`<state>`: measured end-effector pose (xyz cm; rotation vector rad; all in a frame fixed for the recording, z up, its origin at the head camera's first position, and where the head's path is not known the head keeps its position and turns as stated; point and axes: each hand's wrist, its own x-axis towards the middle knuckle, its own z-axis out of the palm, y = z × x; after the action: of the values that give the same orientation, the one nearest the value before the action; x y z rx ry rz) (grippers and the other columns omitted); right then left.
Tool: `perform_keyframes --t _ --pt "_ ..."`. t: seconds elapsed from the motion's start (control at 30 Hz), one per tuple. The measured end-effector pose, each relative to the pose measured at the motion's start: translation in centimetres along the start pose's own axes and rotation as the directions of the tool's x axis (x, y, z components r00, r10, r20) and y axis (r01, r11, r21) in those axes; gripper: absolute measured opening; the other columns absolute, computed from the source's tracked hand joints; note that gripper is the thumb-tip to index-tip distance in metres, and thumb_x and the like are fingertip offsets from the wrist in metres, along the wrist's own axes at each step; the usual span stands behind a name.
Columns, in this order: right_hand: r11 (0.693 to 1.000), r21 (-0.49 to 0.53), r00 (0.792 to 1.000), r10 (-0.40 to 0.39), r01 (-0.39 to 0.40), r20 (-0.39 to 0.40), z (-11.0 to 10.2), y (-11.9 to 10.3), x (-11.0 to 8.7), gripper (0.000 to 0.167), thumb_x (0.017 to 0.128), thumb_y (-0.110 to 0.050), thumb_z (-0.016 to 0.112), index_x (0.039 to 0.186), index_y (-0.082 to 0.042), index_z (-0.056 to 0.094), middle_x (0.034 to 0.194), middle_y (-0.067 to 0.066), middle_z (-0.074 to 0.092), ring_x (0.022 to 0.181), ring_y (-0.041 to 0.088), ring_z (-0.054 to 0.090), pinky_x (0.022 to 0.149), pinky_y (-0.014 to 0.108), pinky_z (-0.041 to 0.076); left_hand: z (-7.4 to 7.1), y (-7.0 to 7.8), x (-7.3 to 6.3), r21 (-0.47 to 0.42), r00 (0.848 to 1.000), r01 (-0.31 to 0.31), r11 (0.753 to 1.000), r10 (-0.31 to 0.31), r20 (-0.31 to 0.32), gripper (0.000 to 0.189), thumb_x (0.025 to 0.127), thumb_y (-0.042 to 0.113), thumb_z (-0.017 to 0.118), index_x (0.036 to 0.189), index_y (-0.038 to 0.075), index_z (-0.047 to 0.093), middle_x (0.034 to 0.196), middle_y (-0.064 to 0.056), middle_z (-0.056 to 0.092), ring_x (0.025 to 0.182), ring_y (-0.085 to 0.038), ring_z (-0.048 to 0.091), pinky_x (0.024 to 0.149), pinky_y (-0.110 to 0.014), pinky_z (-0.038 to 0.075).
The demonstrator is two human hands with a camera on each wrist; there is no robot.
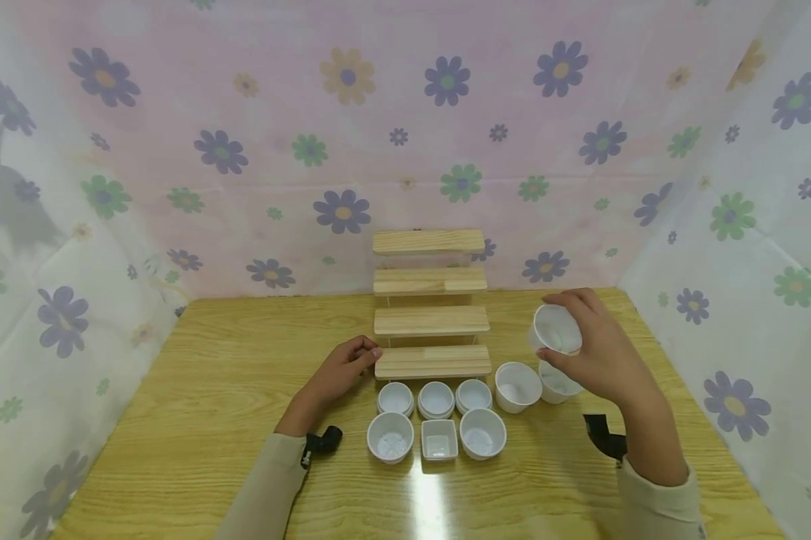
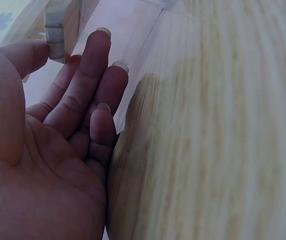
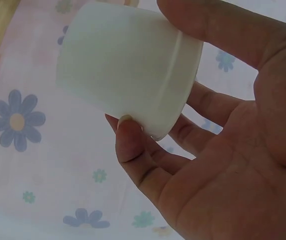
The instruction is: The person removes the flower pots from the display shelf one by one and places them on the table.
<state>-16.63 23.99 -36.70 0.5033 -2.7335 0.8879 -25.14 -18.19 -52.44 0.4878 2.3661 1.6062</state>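
Note:
My right hand [image 1: 604,356] holds a white round cup [image 1: 557,328] above the table, thumb and fingers around its rim. In the right wrist view the cup [image 3: 123,65] lies tilted on its side between thumb and fingertips. Below it stand two more white cups, one nearer [image 1: 517,386] and one partly hidden by the hand [image 1: 557,382]. At the left end of the lowest step of a tiered wooden stand [image 1: 432,362] is my left hand [image 1: 340,369]. In the left wrist view its thumb and index finger pinch the plank's end [image 2: 58,30]; the other fingers extend past it.
Before the stand sit three small round white bowls [image 1: 436,400] in a row. Nearer are a square white dish [image 1: 440,439] and two round white cups, left [image 1: 390,437] and right [image 1: 482,433]. Flowered cloth [image 1: 277,150] hangs behind and beside the wooden table [image 1: 229,420].

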Motion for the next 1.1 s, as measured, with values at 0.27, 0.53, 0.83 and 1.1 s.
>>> perform_keyframes --t 0.27,0.53,0.83,1.1 --pt "1.0 -0.011 1.0 0.003 -0.003 0.008 -0.9 1.4 -0.3 0.072 0.083 0.001 0.088 0.146 0.0 0.054 0.147 0.022 0.046 0.13 0.049 0.049 0.097 0.069 0.044 -0.1 0.1 0.0 -0.002 1.0 0.003 1.0 -0.003 0.002 0.026 0.112 0.034 0.057 0.116 0.01 0.066 0.1 -0.006 0.065 0.092 -0.026 0.06 0.086 -0.039 0.05" --pt "0.999 -0.034 1.0 -0.008 0.009 0.022 -1.7 3.1 -0.8 0.077 0.078 0.009 0.085 0.146 0.003 0.05 0.146 0.023 0.044 0.13 0.048 0.046 0.096 0.068 0.042 -0.1 0.0 0.0 0.001 1.0 0.003 1.0 -0.004 0.006 0.025 0.112 0.033 0.057 0.115 0.01 0.066 0.099 -0.006 0.065 0.091 -0.025 0.059 0.085 -0.038 0.05" --pt "0.998 -0.053 0.992 0.035 -0.029 0.123 -2.4 4.3 -1.2 0.075 0.082 0.011 0.081 0.148 0.004 0.046 0.146 0.026 0.04 0.132 0.049 0.043 0.098 0.069 0.041 -0.1 0.0 0.0 0.001 1.0 0.007 1.0 -0.007 0.003 0.024 0.113 0.032 0.057 0.115 0.01 0.066 0.099 -0.006 0.065 0.089 -0.025 0.059 0.082 -0.036 0.05" --pt "0.988 -0.099 0.969 0.134 -0.116 0.207 -2.3 5.2 -1.4 0.077 0.084 0.007 0.081 0.151 0.008 0.043 0.142 0.03 0.038 0.123 0.054 0.047 0.094 0.071 0.045 -0.1 0.0 0.0 0.014 1.0 -0.019 1.0 0.019 0.01 0.026 0.113 0.029 0.056 0.115 0.005 0.065 0.099 -0.008 0.064 0.09 -0.03 0.058 0.082 -0.039 0.048"
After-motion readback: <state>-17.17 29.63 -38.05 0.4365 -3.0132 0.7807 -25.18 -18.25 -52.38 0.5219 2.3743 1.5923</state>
